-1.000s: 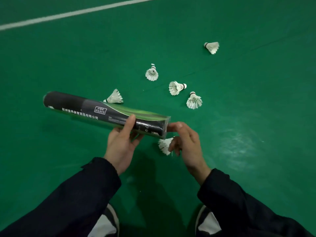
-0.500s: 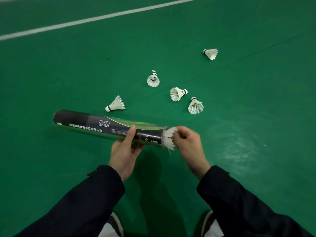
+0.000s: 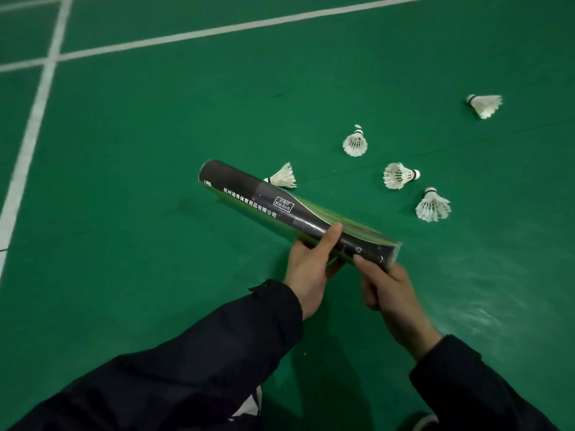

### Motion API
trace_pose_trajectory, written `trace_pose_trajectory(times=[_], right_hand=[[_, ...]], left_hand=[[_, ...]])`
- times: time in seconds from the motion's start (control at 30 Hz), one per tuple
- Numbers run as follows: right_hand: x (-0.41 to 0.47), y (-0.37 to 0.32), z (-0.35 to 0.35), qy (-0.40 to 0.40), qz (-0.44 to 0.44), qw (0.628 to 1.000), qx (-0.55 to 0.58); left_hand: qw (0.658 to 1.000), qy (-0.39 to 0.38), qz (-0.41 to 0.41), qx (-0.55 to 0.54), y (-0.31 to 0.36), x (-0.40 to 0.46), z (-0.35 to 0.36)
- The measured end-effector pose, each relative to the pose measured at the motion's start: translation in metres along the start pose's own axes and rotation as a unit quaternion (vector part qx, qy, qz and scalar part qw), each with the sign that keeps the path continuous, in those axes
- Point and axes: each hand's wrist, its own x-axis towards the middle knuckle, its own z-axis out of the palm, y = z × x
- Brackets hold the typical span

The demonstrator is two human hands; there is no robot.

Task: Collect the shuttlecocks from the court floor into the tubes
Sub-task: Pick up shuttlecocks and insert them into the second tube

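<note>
A long black and green tube [image 3: 280, 203] is held slanted above the court, its open end toward the lower right. My left hand [image 3: 311, 269] grips the tube near that end, thumb over the top. My right hand [image 3: 389, 290] holds the tube's open end from below, thumb on its side. No shuttlecock shows at the mouth. Several white feather shuttlecocks lie on the floor: one [image 3: 283, 177] just behind the tube, one [image 3: 355, 144] farther back, two [image 3: 398, 175] [image 3: 433, 206] to the right, and one [image 3: 485, 104] at the far right.
The green court floor [image 3: 155, 244] stretches all around, with white lines [image 3: 217, 28] at the back and along the left [image 3: 28, 144]. My dark sleeves and a shoe [image 3: 426, 421] fill the bottom of the view.
The shuttlecock my right hand was pushing into the tube's mouth has gone inside and is out of sight. My right hand now holds the tube's end. The view has swung left.
</note>
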Motion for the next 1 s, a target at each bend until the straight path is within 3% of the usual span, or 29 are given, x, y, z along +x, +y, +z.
trace_pose_trajectory(times=[0.13, 0.23, 0.3, 0.37, 0.4, 0.47, 0.53, 0.6, 0.7, 0.77, 0.87, 0.93, 1.0], right_hand=[[0.008, -0.003, -0.016, -0.018, 0.019, 1.0, -0.001], [0.025, -0.009, -0.03, 0.075, -0.022, 0.997, 0.012], [0.046, -0.014, -0.047, 0.172, -0.055, 0.982, -0.045], [0.076, -0.012, -0.076, 0.249, -0.089, 0.948, -0.178], [0.093, -0.01, -0.092, 0.262, -0.09, 0.912, -0.301], [0.126, -0.001, -0.125, 0.243, -0.069, 0.818, -0.516], [0.152, 0.004, -0.149, 0.205, -0.063, 0.779, -0.589], [0.165, 0.007, -0.168, 0.185, -0.067, 0.789, -0.582], [0.151, 0.005, -0.168, 0.265, -0.076, 0.82, -0.501], [0.131, 0.003, -0.15, 0.275, -0.086, 0.857, -0.428], [0.1, -0.012, -0.111, 0.273, -0.1, 0.938, -0.191], [0.077, -0.022, -0.082, 0.233, -0.106, 0.963, -0.078], [0.061, -0.017, -0.06, 0.205, -0.091, 0.973, -0.052]], left_hand=[[1.0, -0.02, 0.015, 0.008, -0.001, 0.002, 0.002], [1.0, 0.002, 0.017, -0.023, 0.004, 0.011, 0.002], [1.0, 0.014, 0.013, -0.024, 0.007, 0.019, -0.001], [1.0, 0.019, 0.011, -0.003, 0.008, 0.024, -0.005], [1.0, 0.021, 0.009, 0.005, 0.008, 0.024, -0.006], [1.0, 0.018, 0.004, 0.011, 0.006, 0.022, -0.006], [1.0, 0.011, -0.001, 0.005, 0.004, 0.017, -0.008], [1.0, 0.011, -0.001, 0.003, 0.005, 0.013, -0.011], [1.0, 0.028, -0.007, -0.006, 0.01, 0.015, -0.018], [0.999, 0.047, -0.004, -0.024, 0.012, 0.019, -0.023], [0.998, 0.059, -0.009, -0.032, 0.014, 0.024, -0.025], [0.997, 0.062, -0.005, -0.047, 0.016, 0.025, -0.025], [0.996, 0.066, 0.001, -0.065, 0.018, 0.027, -0.023]])
